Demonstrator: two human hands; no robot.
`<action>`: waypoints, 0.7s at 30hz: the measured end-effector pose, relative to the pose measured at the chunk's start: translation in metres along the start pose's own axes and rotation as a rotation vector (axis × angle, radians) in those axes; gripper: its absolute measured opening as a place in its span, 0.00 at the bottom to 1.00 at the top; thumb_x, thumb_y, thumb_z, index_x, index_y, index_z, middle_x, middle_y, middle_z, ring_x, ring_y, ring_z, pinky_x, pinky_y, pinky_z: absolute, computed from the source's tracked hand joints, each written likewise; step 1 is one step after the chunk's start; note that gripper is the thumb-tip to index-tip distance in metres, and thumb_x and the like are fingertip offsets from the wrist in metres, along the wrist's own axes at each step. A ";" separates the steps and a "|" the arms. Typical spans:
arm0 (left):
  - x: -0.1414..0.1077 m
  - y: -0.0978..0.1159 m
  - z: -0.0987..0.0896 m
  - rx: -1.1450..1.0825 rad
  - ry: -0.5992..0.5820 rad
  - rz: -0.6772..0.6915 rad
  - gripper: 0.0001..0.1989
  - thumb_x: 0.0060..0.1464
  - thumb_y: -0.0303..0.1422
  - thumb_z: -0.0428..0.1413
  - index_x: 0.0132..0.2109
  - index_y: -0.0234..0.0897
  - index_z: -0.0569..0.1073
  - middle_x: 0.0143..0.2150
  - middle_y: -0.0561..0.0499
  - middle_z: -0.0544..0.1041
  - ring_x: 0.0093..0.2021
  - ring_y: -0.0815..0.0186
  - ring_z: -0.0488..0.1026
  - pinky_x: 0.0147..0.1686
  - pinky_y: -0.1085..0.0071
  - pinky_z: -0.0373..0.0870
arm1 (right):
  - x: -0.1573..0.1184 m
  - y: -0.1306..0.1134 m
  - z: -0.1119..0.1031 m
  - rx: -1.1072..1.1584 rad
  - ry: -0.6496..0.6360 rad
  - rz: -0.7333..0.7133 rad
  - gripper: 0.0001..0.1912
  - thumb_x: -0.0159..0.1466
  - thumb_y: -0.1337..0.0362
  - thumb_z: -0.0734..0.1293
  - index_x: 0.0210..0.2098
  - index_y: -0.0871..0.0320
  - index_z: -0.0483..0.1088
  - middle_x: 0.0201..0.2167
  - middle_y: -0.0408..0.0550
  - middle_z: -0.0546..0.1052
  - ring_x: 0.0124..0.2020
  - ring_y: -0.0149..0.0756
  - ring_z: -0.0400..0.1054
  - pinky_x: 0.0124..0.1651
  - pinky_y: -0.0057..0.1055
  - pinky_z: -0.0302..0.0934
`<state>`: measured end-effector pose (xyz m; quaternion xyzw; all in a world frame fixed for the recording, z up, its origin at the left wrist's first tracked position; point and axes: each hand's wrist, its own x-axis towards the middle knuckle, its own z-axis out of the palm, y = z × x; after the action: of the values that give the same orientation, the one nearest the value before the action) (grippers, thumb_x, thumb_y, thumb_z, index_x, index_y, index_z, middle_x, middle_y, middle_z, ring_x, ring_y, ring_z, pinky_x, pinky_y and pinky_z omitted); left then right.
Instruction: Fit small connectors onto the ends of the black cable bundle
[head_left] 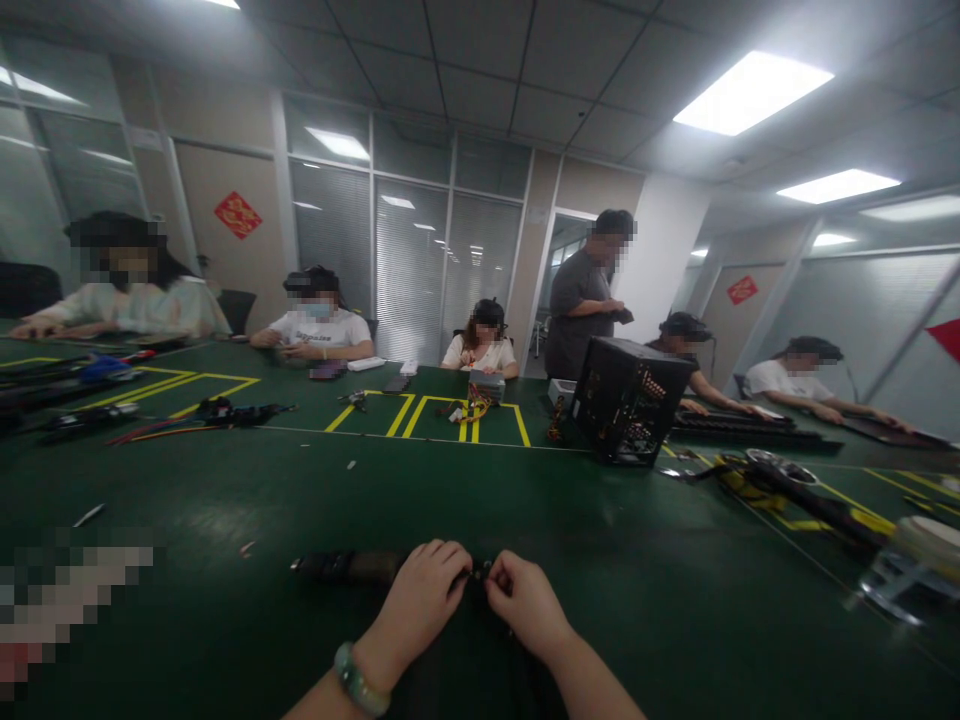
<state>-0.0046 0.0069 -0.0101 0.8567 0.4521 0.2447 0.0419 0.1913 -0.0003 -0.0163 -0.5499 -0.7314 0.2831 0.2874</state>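
Observation:
A long dark rod-shaped thing (360,567) with a shiny tip at its left end lies across the green table in front of me; its kind I cannot make out. My left hand (427,590), with a green bangle at the wrist, is closed over its right end. Beside it, the fingers of my right hand (531,602) are pinched together at a small dark part with shiny spots (478,573). What exactly sits between those fingertips is hidden. Dark material, dim and unclear, lies below both hands.
Past my hands stands a black computer case (628,400). Bundled cables (225,412) lie at left, a power supply with wires (486,388) at the far middle, a clear container (911,570) at right. A pen-like thing (90,515) lies left. Several people are around the table.

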 end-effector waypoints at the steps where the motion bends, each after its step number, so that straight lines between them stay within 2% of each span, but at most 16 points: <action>1: 0.000 0.000 0.000 0.000 0.003 -0.002 0.08 0.56 0.23 0.51 0.41 0.40 0.69 0.42 0.51 0.71 0.42 0.62 0.67 0.44 0.65 0.61 | 0.000 0.000 -0.001 -0.002 -0.005 -0.004 0.03 0.62 0.68 0.63 0.33 0.56 0.69 0.27 0.40 0.74 0.27 0.31 0.68 0.27 0.21 0.56; 4: 0.001 0.000 -0.001 -0.001 -0.006 -0.009 0.07 0.57 0.25 0.51 0.41 0.40 0.69 0.42 0.52 0.71 0.42 0.62 0.67 0.43 0.65 0.61 | 0.000 0.000 -0.002 -0.013 -0.014 -0.016 0.03 0.62 0.68 0.63 0.34 0.56 0.69 0.28 0.40 0.75 0.28 0.30 0.69 0.27 0.21 0.56; 11: 0.003 -0.003 0.002 -0.002 -0.018 0.021 0.06 0.57 0.25 0.53 0.39 0.42 0.70 0.43 0.53 0.71 0.44 0.62 0.67 0.45 0.65 0.60 | 0.005 0.005 0.004 -0.089 0.015 -0.016 0.02 0.60 0.69 0.64 0.31 0.57 0.68 0.24 0.39 0.73 0.25 0.29 0.66 0.28 0.22 0.53; 21: 0.012 -0.010 0.001 0.002 -0.068 0.045 0.04 0.59 0.28 0.53 0.40 0.42 0.72 0.43 0.52 0.73 0.44 0.62 0.69 0.44 0.66 0.63 | 0.011 0.003 0.000 -0.161 -0.055 -0.006 0.02 0.59 0.67 0.66 0.32 0.55 0.72 0.26 0.39 0.76 0.27 0.30 0.68 0.29 0.22 0.53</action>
<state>-0.0064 0.0226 -0.0092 0.8746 0.4311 0.2158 0.0509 0.1903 0.0109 -0.0174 -0.5611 -0.7610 0.2377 0.2226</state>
